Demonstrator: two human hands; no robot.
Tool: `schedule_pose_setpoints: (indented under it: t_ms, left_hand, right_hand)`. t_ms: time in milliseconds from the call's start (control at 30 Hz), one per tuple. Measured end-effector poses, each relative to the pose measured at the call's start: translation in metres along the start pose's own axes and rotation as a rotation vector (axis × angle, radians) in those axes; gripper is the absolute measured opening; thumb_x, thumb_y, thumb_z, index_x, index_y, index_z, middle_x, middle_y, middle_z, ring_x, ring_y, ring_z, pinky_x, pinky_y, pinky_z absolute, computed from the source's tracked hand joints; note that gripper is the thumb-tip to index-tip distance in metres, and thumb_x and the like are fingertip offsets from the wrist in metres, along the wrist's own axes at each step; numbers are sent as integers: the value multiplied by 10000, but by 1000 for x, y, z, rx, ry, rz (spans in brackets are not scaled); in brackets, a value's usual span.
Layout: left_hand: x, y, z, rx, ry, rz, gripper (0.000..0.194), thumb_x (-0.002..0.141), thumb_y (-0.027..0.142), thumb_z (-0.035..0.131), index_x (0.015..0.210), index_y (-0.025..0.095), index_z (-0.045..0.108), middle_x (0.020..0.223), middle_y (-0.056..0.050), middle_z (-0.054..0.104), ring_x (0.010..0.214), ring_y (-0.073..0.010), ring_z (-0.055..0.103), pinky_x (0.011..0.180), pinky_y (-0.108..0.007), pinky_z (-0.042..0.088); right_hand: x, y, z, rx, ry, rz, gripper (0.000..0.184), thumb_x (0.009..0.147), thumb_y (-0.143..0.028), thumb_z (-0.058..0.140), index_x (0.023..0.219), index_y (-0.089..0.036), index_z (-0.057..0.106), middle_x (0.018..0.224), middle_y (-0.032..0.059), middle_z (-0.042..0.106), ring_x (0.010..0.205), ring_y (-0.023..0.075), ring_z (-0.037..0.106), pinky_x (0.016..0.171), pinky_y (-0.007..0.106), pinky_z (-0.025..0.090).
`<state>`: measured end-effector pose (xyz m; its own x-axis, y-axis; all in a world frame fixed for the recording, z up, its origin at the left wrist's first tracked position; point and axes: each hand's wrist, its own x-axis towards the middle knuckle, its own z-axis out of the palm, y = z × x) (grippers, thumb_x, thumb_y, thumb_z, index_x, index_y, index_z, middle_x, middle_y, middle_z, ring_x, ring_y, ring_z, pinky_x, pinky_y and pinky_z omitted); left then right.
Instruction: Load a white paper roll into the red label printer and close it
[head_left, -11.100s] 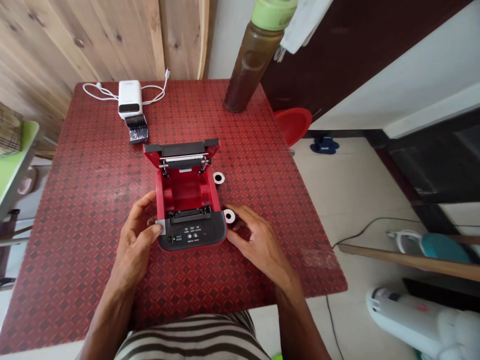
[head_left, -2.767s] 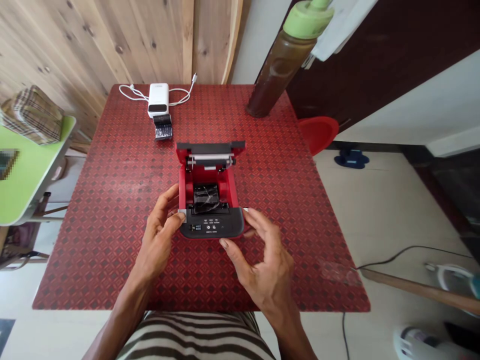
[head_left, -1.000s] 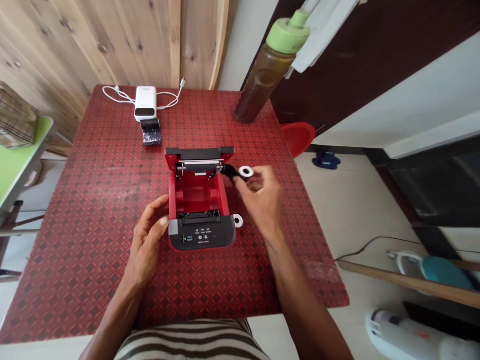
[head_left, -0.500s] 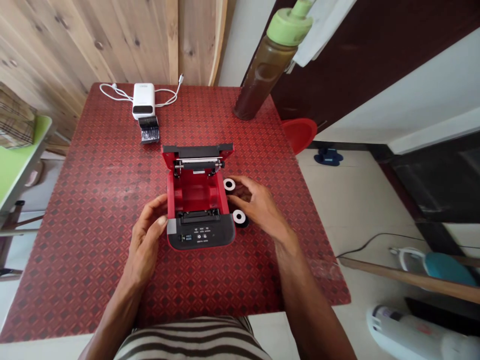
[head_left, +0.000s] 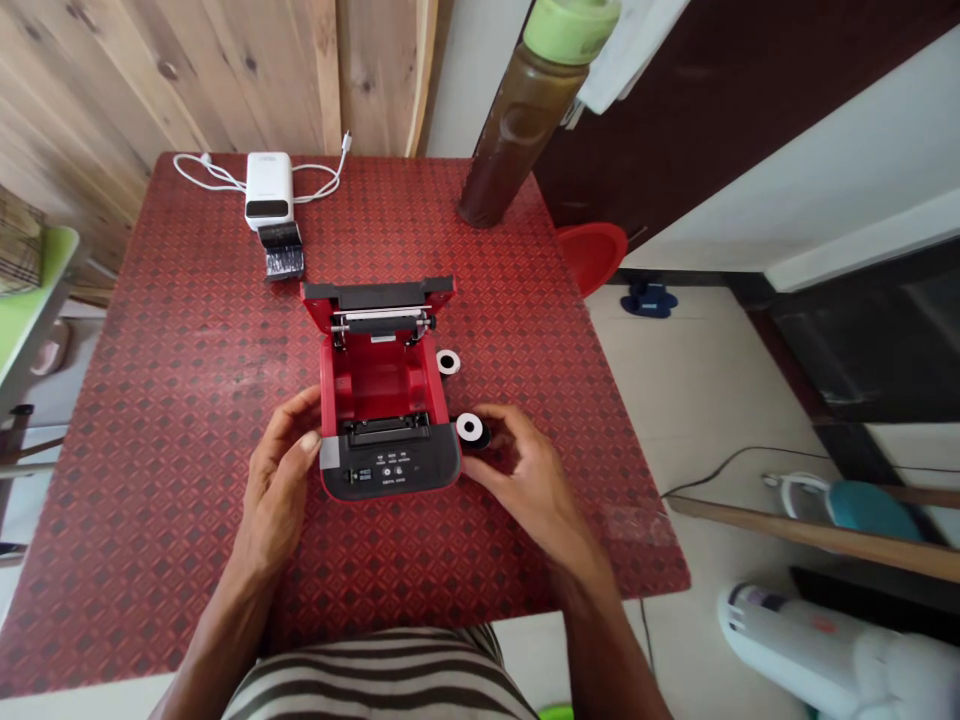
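A red and black label printer [head_left: 388,465] sits on the table with its lid [head_left: 379,297] raised, showing an unfilled red compartment [head_left: 371,385]. My left hand [head_left: 281,470] grips its left side, thumb at the edge and fingertips hidden against the wall. Along the printer's right side are two small dark rolls with white ring ends, a far roll [head_left: 453,361] and a near roll [head_left: 471,428]. My right hand [head_left: 525,455] curves loosely around the near roll, its fingers beyond it and thumb by the printer's front right corner. Whether the fingers press on that roll is unclear.
A white handheld device [head_left: 270,185] with a white cable [head_left: 322,187] and a black strip [head_left: 283,258] lies at the back left of the patterned red table [head_left: 202,340]. A tall brown bottle [head_left: 517,125] with a green cap stands at the back right.
My right hand has moved from around the far roll toward me to the near roll. My left hand stays on the printer. The view has shifted slightly.
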<state>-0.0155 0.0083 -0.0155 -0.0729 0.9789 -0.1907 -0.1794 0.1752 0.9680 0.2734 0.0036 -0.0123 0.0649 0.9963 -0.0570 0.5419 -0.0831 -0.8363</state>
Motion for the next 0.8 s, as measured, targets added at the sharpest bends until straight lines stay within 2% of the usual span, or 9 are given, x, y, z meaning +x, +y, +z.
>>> schedule_pose_setpoints:
  t_ms: [100, 200, 333, 433, 533, 600, 667, 800]
  left_hand:
    - [0, -1, -1, -4, -6, 7, 488, 1062, 503, 711, 1499, 286, 734, 1534, -97, 744, 1409, -358, 697, 1174, -495, 557]
    - [0, -2, -2, -6, -8, 12, 489, 1065, 503, 708, 1498, 278, 736, 1546, -101, 737, 1434, -363, 684, 1199, -502, 541]
    - [0, -3, -1, -3, -4, 6, 510, 1055, 519, 717, 1504, 277, 733, 1548, -103, 739, 1457, -376, 672, 1235, -533, 521]
    - [0, -3, -1, -19, -4, -3, 509, 1062, 519, 719, 1514, 286, 730, 1553, -104, 739, 1457, -372, 678, 1253, -540, 506]
    - [-1, -3, 0, -26, -9, -2, 485, 1066, 506, 723, 1503, 293, 734, 1556, -101, 737, 1436, -353, 691, 1254, -524, 502]
    - [-2, -2, 0, -24, -19, -9, 489, 1067, 501, 725, 1506, 285, 725, 1550, -104, 739, 1432, -348, 691, 1253, -522, 499]
    - [-3, 0, 2, -16, -23, -3, 510, 1069, 515, 720, 1515, 268, 709, 1545, -112, 739, 1433, -350, 685, 1251, -530, 497]
    - [-6, 6, 4, 23, -24, 35, 542, 1074, 562, 708, 1517, 251, 685, 1562, -121, 726, 1425, -350, 683, 1215, -524, 526]
  right_hand:
    - [2, -1, 20, 0, 97, -48, 189, 918, -342, 779, 1083, -253, 761, 1086, 76, 834, 999, 281, 780, 924, 465, 634]
    - [3, 0, 19, 69, 125, -23, 182, 946, -375, 782, 1089, -263, 768, 1081, 58, 845, 1007, 272, 801, 952, 474, 642]
    - [-4, -11, -16, 229, 80, 17, 259, 965, -392, 828, 1186, -278, 755, 1192, 66, 856, 1074, 253, 832, 965, 445, 688]
    - [-7, -34, -46, 264, -49, -80, 234, 964, -356, 845, 1173, -284, 768, 1168, 65, 853, 1067, 255, 835, 920, 404, 708]
    - [1, -63, -59, 241, -204, -175, 331, 937, -303, 854, 1253, -315, 756, 1115, 35, 843, 1006, 247, 825, 854, 377, 703]
    - [13, -81, -57, 154, -284, -221, 334, 928, -280, 836, 1248, -316, 748, 1067, 14, 834, 925, 227, 802, 792, 352, 674]
    - [29, -95, -48, 40, -336, -278, 258, 929, -278, 819, 1177, -292, 751, 1015, 1, 827, 845, 203, 771, 774, 343, 645]
    - [53, -110, -21, -118, -324, -405, 243, 939, -245, 812, 1173, -260, 746, 1037, 7, 839, 865, 206, 783, 863, 369, 649]
